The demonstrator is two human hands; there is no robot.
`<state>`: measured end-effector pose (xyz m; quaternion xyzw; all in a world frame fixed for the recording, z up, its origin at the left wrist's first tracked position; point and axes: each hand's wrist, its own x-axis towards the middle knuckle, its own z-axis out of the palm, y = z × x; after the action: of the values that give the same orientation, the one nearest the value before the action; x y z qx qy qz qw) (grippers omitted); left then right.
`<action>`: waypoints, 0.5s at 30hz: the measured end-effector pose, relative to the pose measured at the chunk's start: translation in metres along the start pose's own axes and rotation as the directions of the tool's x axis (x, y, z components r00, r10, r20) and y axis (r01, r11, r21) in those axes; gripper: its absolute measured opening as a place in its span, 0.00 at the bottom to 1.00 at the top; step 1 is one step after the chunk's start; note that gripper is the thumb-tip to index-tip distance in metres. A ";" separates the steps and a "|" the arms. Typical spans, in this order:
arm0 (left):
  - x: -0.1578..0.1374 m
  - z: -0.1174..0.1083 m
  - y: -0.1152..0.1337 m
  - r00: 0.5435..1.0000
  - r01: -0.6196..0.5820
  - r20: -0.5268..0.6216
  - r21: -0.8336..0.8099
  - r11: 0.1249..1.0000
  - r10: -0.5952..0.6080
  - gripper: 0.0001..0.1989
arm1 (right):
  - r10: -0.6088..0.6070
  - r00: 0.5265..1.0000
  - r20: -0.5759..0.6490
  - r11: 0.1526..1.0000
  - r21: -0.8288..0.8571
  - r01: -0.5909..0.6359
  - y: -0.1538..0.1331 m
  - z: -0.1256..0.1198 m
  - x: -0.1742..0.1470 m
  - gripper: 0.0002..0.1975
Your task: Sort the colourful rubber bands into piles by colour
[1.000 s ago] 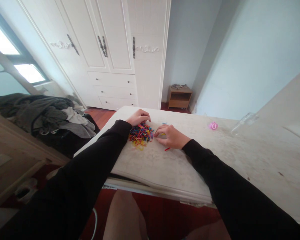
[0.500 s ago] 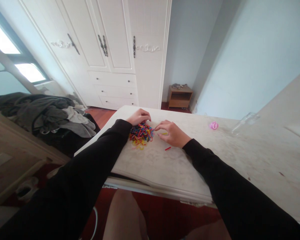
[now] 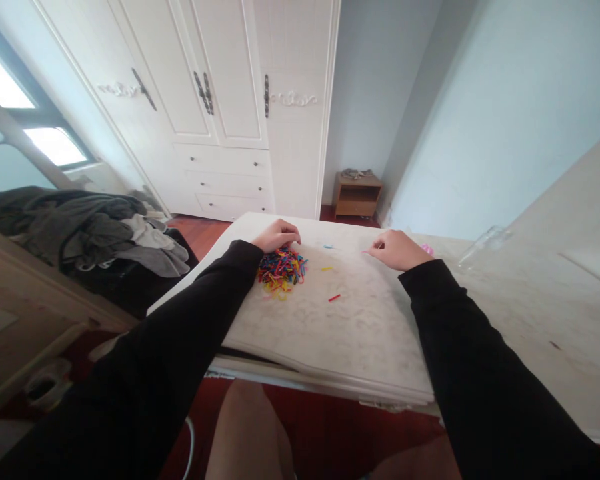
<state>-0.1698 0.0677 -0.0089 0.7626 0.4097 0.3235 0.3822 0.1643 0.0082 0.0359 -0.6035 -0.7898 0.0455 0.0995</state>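
- Mid-frame, a colourful pile (image 3: 283,265) on the desk (image 3: 290,327) — most seems left to do.
- Set apart, right of it: a blue strip (image 3: 329,247), yellow strip (image 3: 327,269), red strip (image 3: 335,298).
- Right hand (image 3: 397,250): fingers pinching a pink piece (image 3: 364,252); left hand (image 3: 279,235): fingers curled at the pile's upper edge — gripping or not, I can't tell.

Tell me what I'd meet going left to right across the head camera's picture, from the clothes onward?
Heap of clothes → pile of colourful strips → red strip → right hand → see-through object.
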 end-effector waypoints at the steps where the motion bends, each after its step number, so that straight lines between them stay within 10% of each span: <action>1: 0.000 0.000 0.000 1.000 0.000 0.000 -0.001 1.000 0.000 0.10 | 0.003 1.000 0.024 1.000 -0.005 -0.003 0.000 0.001 0.000 0.12; 15: -0.002 0.000 0.003 1.000 0.006 0.006 0.003 1.000 -0.006 0.10 | 0.004 0.995 0.096 1.000 -0.003 -0.004 0.000 0.011 0.002 0.14</action>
<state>-0.1693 0.0652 -0.0064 0.7629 0.4113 0.3194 0.3832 0.1612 0.0105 0.0256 -0.6022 -0.7926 0.0733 0.0603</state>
